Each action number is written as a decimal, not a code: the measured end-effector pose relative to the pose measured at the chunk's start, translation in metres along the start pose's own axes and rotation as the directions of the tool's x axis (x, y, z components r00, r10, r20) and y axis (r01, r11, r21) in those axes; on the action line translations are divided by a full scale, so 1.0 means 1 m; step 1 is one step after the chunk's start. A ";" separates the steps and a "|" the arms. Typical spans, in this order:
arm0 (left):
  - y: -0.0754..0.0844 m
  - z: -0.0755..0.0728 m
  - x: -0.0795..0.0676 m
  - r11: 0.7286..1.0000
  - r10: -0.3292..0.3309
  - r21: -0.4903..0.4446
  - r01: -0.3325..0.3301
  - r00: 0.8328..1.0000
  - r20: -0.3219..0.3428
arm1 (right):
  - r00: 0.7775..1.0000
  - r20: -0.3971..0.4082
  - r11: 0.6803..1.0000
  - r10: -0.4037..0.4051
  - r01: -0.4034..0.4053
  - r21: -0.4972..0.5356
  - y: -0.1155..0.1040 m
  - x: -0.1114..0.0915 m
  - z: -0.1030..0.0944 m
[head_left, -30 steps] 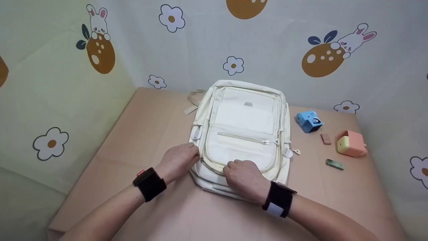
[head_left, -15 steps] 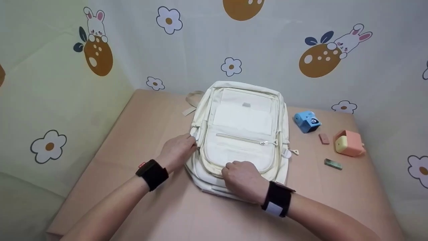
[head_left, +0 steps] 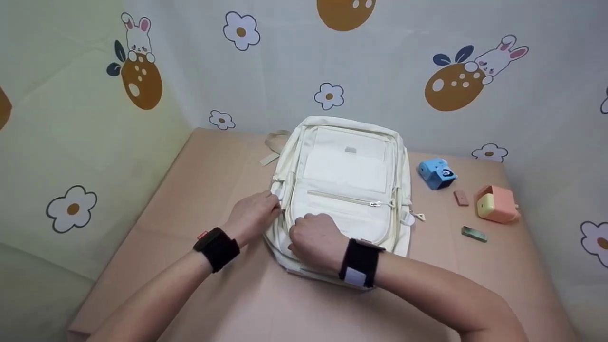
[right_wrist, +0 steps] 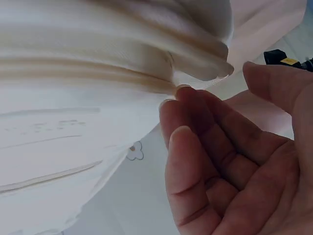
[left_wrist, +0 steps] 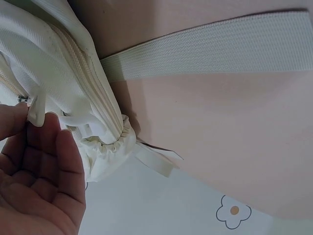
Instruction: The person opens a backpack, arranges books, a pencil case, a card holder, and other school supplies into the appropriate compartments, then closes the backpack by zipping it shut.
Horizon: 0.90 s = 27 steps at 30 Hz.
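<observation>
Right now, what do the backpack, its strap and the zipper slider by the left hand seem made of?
Backpack: matte fabric, by its fine diagonal weave; fiber unclear. Strap: matte webbing, by its ribbing. Slider: probably shiny metal, by its silvery glint.

The backpack [head_left: 346, 171] lies on the tabletop [head_left: 209, 304], before the curtain [head_left: 280, 71]. The left grip [head_left: 254, 212] is at a zipper pull [left_wrist: 37, 111] on its left side, the right grip [head_left: 317, 240] at its lower front. Right of it, one block [head_left: 460, 198] lies between a far sharpener [head_left: 434, 173] and a near sharpener [head_left: 498, 204]; another block [head_left: 474, 233] lies before them.
</observation>
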State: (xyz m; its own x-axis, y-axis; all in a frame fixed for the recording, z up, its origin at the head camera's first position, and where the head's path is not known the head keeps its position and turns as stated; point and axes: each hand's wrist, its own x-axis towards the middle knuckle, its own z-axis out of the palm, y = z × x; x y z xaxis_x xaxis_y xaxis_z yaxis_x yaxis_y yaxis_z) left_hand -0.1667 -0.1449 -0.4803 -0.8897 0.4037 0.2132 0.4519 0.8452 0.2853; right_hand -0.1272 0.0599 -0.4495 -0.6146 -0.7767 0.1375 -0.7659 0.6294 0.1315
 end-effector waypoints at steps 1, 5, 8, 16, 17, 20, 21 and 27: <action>0.000 0.000 0.000 1.000 0.009 -0.006 -0.009 1.000 -0.008 | 1.000 0.013 1.000 0.004 -0.004 -0.014 -0.002 0.004 0.001; 0.000 0.003 -0.001 0.999 0.034 -0.018 -0.035 0.999 -0.035 | 0.999 0.048 0.994 -0.015 0.020 -0.106 -0.008 0.012 0.006; -0.001 0.003 -0.002 0.999 0.042 -0.020 -0.043 0.998 -0.042 | 0.998 0.054 0.984 -0.037 0.046 -0.173 -0.011 0.013 0.010; -0.007 0.000 0.011 1.000 0.021 0.000 -0.021 0.999 -0.039 | 0.999 -0.005 0.972 -0.050 0.047 -0.232 -0.008 0.009 0.014; -0.008 -0.001 0.015 1.000 0.014 0.006 -0.014 0.999 -0.036 | 0.999 -0.011 0.973 -0.053 0.049 -0.227 -0.008 0.009 0.014; -0.011 -0.002 0.029 1.000 -0.014 0.025 0.015 1.000 -0.020 | 0.998 -0.023 0.975 -0.062 0.056 -0.216 -0.007 0.009 0.014; -0.012 -0.002 0.035 0.999 -0.026 0.031 0.027 1.000 -0.015 | 0.998 -0.026 0.975 -0.065 0.057 -0.216 -0.007 0.008 0.014; -0.020 -0.002 0.068 0.994 -0.075 0.083 0.074 0.997 0.004 | 0.995 -0.040 0.969 -0.087 0.075 -0.234 -0.006 0.006 0.015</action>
State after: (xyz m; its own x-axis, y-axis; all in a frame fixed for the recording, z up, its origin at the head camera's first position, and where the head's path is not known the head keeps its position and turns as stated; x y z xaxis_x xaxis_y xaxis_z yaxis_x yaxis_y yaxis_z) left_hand -0.2362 -0.1346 -0.4697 -0.9213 0.3409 0.1871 0.3777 0.8989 0.2221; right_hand -0.1286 0.0513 -0.4641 -0.5378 -0.8268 0.1647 -0.7445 0.5575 0.3674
